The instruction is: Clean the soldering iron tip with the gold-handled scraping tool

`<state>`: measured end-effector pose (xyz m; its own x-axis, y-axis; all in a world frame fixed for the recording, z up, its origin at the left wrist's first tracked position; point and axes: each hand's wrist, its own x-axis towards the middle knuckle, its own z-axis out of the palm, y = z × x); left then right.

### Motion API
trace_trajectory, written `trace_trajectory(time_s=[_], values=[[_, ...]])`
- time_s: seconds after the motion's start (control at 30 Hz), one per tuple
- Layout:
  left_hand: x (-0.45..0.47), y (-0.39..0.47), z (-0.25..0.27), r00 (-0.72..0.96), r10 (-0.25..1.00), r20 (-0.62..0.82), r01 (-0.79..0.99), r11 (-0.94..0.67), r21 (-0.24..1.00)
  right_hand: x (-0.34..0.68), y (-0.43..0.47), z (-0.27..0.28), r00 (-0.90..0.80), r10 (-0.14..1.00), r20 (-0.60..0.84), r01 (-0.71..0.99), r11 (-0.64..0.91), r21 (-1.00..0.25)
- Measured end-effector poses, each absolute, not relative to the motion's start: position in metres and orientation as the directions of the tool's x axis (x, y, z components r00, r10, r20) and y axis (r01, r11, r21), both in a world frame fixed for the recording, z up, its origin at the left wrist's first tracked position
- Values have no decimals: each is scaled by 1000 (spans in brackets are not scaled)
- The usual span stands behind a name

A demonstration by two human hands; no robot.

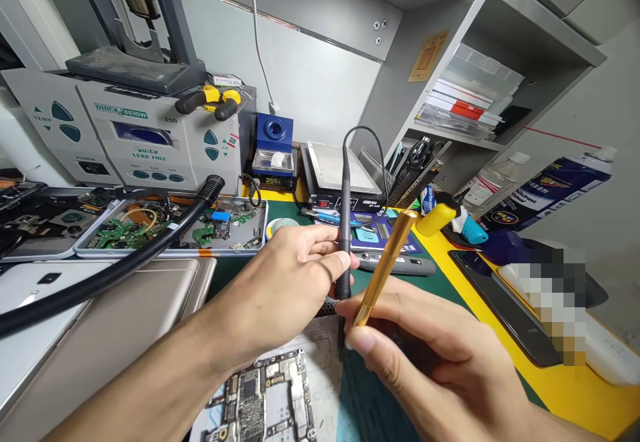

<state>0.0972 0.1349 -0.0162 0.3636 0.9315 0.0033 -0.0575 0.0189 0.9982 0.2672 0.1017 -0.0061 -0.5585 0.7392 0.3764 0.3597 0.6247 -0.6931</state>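
Note:
My left hand (290, 282) is closed round the grip of a black soldering iron (345, 209), held upright with its cable looping from the top. Between the thumb and fingers of my right hand (425, 349) is a slim gold-coloured metal handle (383, 269), tilted up to the right. Its lower end is hidden by my fingers, so the kind of tool does not show. The iron's lower end is close to my right fingertips; its tip is mostly hidden. Below my hands lies a phone circuit board (265, 395), partly covered by my left forearm.
A grey hot-air station (125, 139) stands at the back left, its black hose (120, 262) crossing the left side. A tray of circuit boards (235, 210), a heating plate (343, 169) and a tool holder (410, 179) line the back. A black phone (505, 309) lies right.

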Motion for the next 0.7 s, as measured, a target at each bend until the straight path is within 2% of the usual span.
trace_trajectory(time_s=[0.7], values=[[97,136,-18,319,948,13,-60,6,998,267,102,-5,-566,729,386,356,638,-683]])
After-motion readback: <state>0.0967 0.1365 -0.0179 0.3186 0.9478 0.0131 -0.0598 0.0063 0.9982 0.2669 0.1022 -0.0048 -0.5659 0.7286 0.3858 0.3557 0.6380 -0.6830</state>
